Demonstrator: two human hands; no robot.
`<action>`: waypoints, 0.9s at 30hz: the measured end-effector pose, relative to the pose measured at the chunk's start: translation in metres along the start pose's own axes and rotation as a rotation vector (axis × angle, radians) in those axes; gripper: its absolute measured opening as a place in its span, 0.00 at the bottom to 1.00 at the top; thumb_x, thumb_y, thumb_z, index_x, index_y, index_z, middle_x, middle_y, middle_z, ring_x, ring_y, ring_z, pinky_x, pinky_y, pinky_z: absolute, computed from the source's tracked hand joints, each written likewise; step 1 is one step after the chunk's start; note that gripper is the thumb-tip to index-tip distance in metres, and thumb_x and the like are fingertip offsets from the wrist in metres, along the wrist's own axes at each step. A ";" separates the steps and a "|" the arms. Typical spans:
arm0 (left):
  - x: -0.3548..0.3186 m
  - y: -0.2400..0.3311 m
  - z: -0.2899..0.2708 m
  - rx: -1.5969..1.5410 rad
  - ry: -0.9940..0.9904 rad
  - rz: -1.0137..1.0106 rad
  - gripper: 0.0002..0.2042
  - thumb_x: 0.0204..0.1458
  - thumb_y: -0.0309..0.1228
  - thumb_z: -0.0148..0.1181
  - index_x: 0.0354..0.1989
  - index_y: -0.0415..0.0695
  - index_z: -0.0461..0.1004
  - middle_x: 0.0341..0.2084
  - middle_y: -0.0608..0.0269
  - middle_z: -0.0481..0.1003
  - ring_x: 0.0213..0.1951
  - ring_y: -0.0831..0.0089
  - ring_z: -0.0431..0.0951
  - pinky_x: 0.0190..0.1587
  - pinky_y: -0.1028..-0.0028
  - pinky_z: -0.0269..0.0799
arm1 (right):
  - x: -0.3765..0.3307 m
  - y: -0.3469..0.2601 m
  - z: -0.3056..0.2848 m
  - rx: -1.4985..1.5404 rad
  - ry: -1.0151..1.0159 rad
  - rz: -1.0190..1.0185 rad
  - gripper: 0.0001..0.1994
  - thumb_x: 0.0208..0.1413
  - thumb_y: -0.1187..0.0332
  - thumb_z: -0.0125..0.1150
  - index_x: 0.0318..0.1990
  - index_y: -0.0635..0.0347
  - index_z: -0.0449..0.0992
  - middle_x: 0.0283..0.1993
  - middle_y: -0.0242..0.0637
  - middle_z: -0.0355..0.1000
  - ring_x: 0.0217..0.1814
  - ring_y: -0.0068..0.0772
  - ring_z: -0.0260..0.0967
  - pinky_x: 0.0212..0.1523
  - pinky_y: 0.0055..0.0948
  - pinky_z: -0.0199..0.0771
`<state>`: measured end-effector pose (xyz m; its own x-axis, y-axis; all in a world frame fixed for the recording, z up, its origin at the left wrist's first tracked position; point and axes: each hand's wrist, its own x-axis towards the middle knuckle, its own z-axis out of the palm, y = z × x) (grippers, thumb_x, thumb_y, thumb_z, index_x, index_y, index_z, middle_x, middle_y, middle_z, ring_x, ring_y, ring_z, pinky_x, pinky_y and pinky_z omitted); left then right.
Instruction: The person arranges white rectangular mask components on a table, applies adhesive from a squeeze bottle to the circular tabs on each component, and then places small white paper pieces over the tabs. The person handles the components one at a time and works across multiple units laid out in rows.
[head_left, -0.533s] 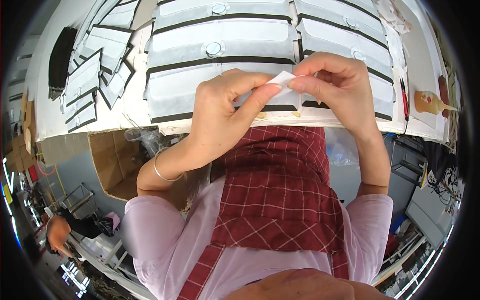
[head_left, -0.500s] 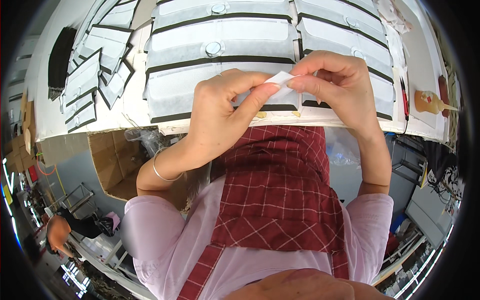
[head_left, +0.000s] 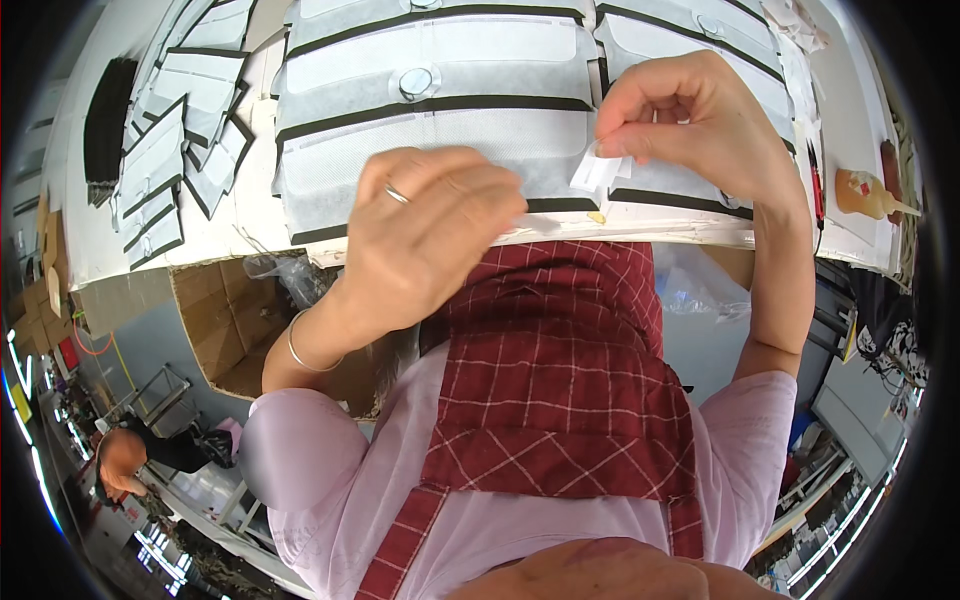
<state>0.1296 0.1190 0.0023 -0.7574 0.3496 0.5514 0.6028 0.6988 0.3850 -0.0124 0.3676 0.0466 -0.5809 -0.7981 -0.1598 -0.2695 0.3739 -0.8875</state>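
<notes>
My right hand (head_left: 700,125) pinches a small white slip (head_left: 597,168), which looks like a folded label or backing paper, between thumb and fingers. It hangs just above the edge of the nearest white fabric panel. To its left, my left hand (head_left: 430,215), with a ring on one finger, hovers over the front of that panel. Its fingers lie close together and blur at the tips, so their grip cannot be made out. The white fabric panels (head_left: 350,165), edged in black, overlap in two columns. Round clear-and-white discs (head_left: 415,82) sit at their middles.
Smaller black-edged white pieces (head_left: 195,88) and a stack of black strips (head_left: 108,125) lie at the left. A yellowish squeeze bottle (head_left: 862,195) and a red-handled tool (head_left: 818,190) lie at the right. An open cardboard box (head_left: 225,325) stands below the table edge.
My hands have moved apart. The right keeps the white slip and has gone right; the left has let go of it and shifted left and down. The panels appear slightly higher and further left.
</notes>
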 end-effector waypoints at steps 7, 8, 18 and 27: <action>-0.002 0.011 0.016 0.015 -0.155 0.104 0.06 0.49 0.30 0.64 0.32 0.46 0.75 0.56 0.60 0.79 0.61 0.64 0.76 0.56 0.67 0.65 | 0.012 0.001 -0.004 -0.103 -0.006 0.045 0.02 0.54 0.77 0.71 0.34 0.63 0.83 0.31 0.26 0.79 0.33 0.14 0.71 0.34 0.17 0.70; -0.002 0.012 0.018 0.004 -0.164 0.104 0.06 0.49 0.30 0.64 0.32 0.46 0.75 0.57 0.60 0.79 0.62 0.64 0.75 0.57 0.66 0.65 | 0.014 0.000 -0.003 -0.094 -0.002 0.059 0.02 0.54 0.77 0.71 0.33 0.63 0.83 0.31 0.26 0.78 0.33 0.14 0.71 0.35 0.17 0.69; 0.002 0.015 0.024 0.019 -0.215 0.121 0.06 0.52 0.32 0.64 0.33 0.46 0.74 0.60 0.60 0.77 0.65 0.66 0.73 0.59 0.66 0.63 | 0.017 0.001 -0.002 -0.096 -0.002 0.031 0.02 0.54 0.78 0.70 0.34 0.64 0.83 0.31 0.26 0.78 0.33 0.14 0.70 0.34 0.18 0.69; -0.001 0.015 0.024 0.008 -0.271 0.096 0.05 0.55 0.31 0.63 0.31 0.47 0.73 0.61 0.61 0.76 0.67 0.68 0.70 0.61 0.67 0.63 | 0.006 -0.004 0.014 -0.413 0.231 -0.081 0.07 0.50 0.74 0.75 0.37 0.57 0.86 0.30 0.24 0.76 0.30 0.15 0.68 0.30 0.19 0.65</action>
<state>0.1340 0.1441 -0.0101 -0.7367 0.5680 0.3670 0.6742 0.6586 0.3341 -0.0043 0.3549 0.0432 -0.6881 -0.7242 0.0446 -0.5765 0.5083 -0.6398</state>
